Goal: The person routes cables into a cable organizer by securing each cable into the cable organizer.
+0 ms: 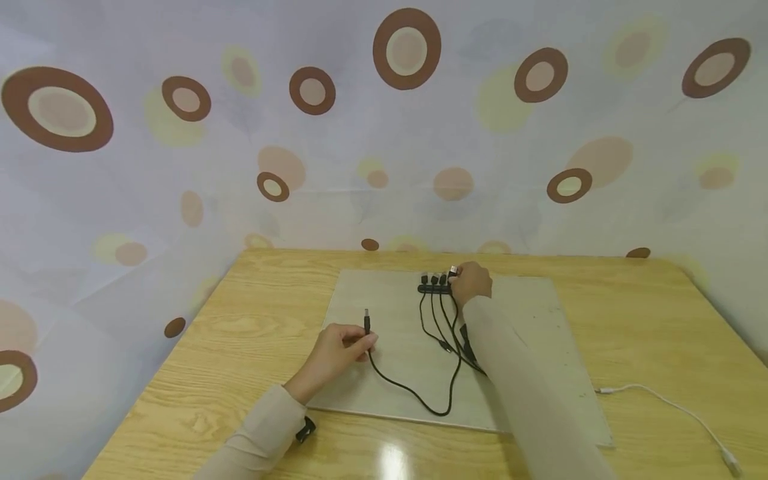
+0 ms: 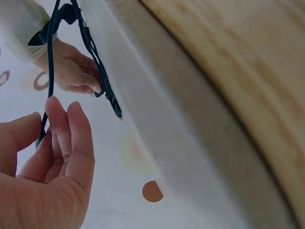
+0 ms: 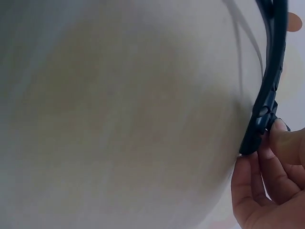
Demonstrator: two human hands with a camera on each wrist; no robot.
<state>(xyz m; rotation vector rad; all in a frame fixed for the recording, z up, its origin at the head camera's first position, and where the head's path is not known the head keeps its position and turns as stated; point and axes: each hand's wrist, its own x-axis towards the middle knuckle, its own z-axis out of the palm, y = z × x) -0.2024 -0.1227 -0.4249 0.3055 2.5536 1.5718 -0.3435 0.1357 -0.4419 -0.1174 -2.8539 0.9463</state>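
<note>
My left hand (image 1: pixel 339 350) pinches a black cable (image 1: pixel 441 413) between thumb and fingers, just below its round barrel plug (image 1: pixel 367 323), which points up and away. Farther back, my right hand (image 1: pixel 472 283) grips the USB plug (image 1: pixel 453 271) of a black cable at the right end of a black cable clip holder (image 1: pixel 425 289). Several other black plugs stand in a row along this holder, their cords hanging toward me. In the right wrist view, thumb and fingertips close around the holder's end (image 3: pixel 252 138); the exact contact is partly hidden.
Beneath both hands lies a pale flat board (image 1: pixel 396 360) on a wooden table (image 1: pixel 240 333). A white cable (image 1: pixel 666 398) lies to the right of the board. Behind the table hangs a patterned sheet (image 1: pixel 348 153) with brown circles.
</note>
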